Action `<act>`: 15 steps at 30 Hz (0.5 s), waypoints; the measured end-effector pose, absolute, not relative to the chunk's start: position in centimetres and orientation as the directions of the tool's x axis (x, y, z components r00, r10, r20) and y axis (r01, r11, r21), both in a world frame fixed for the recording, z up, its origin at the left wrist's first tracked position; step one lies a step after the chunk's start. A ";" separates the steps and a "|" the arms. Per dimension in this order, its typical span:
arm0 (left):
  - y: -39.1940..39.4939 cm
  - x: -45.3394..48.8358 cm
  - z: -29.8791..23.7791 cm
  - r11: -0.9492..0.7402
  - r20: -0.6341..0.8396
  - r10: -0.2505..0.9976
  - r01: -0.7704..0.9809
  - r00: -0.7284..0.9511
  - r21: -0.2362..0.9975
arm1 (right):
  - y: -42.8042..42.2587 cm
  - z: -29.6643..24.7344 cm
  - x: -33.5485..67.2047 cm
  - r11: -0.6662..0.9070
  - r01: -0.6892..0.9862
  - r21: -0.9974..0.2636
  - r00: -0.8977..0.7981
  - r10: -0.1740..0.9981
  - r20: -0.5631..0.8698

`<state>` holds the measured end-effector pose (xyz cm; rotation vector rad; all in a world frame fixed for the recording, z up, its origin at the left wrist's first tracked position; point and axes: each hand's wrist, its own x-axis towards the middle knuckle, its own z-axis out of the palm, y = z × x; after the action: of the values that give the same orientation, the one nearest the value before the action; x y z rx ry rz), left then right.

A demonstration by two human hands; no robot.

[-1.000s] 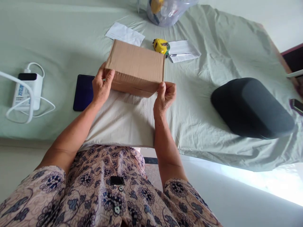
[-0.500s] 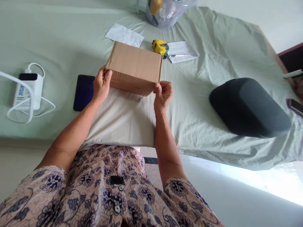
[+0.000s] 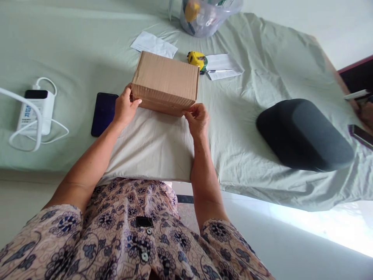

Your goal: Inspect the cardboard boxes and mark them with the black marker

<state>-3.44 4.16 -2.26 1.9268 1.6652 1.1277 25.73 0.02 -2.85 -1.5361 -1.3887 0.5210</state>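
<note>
A brown cardboard box (image 3: 166, 76) sits in front of me, its top and near side facing me. My left hand (image 3: 126, 107) grips the box's near left corner, with the thumb on the near side and the fingers around the left end. At the near right corner, my right hand (image 3: 197, 117) pinches the lower edge between thumb and fingers. Some fingertips of both hands are hidden behind the box. A dark smartphone (image 3: 104, 113) lies just left of my left hand. Past the box's right end is a yellow and green tape measure (image 3: 197, 59).
A pen (image 3: 220, 70) rests on a folded white paper (image 3: 225, 64); another paper (image 3: 154, 44) lies behind the box. A clear plastic basket (image 3: 201, 19) stands at the back. A white power bank (image 3: 36, 111) with cable is at left, a dark rounded case (image 3: 304, 134) at right.
The box has tipped slightly, showing more of its near side. My left thumb has slid down from the top edge onto that side, and my right hand has moved lower and left.
</note>
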 end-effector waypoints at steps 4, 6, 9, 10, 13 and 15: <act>3.9 -3.4 -2.3 -0.159 0.263 0.964 0.706 -0.041 0.690 | 0.0 -3.5 25.8 0.058 0.641 -0.766 0.206 0.948 0.244; 3.8 -3.3 -2.2 -0.105 0.216 0.975 0.730 -0.059 0.675 | 0.1 -3.9 25.8 0.023 0.697 -0.717 0.202 0.952 0.228; 3.5 -2.9 -2.0 -0.053 0.172 0.982 0.758 -0.079 0.650 | 0.0 -4.3 25.5 -0.006 0.753 -0.658 0.203 0.953 0.223; 3.4 -2.6 -1.9 -0.046 0.173 0.981 0.767 -0.086 0.641 | 0.0 -4.4 25.4 -0.003 0.765 -0.644 0.200 0.952 0.232; 2.8 -1.5 -1.8 -0.046 0.209 0.972 0.785 -0.108 0.617 | -0.2 -4.5 24.6 -0.004 0.778 -0.629 0.230 0.932 0.279; 2.3 -0.8 -1.6 -0.051 0.233 0.964 0.774 -0.127 0.631 | -0.4 -4.5 23.9 -0.024 0.765 -0.644 0.293 0.903 0.314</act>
<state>-0.75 2.31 -1.60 1.8591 1.9424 0.9534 23.90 -0.36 -4.48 -1.8139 -1.5022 0.2337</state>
